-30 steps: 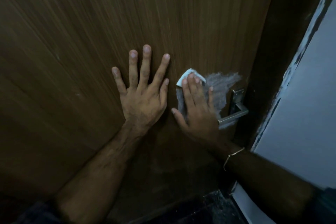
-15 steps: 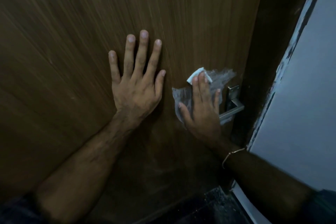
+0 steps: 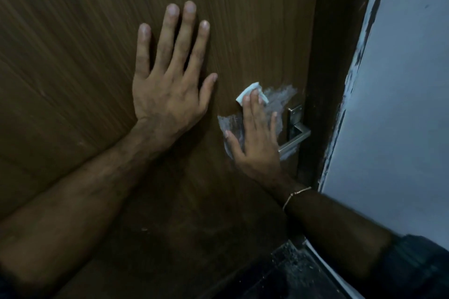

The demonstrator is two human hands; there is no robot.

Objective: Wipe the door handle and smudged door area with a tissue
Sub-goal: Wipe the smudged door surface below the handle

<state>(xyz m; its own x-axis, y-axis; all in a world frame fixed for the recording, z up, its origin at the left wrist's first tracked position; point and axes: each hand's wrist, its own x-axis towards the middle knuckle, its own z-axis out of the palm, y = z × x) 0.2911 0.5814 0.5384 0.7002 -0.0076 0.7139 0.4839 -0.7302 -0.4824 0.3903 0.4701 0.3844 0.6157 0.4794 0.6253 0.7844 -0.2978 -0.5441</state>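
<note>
Wiping the smudge beside the handle: right hand, fingers straight, presses the tissue flat on the door, while left hand, spread, braces at nine o'clock. Next move, judged: sweep toward three o'clock, across remaining haze, then onto the handle
</note>
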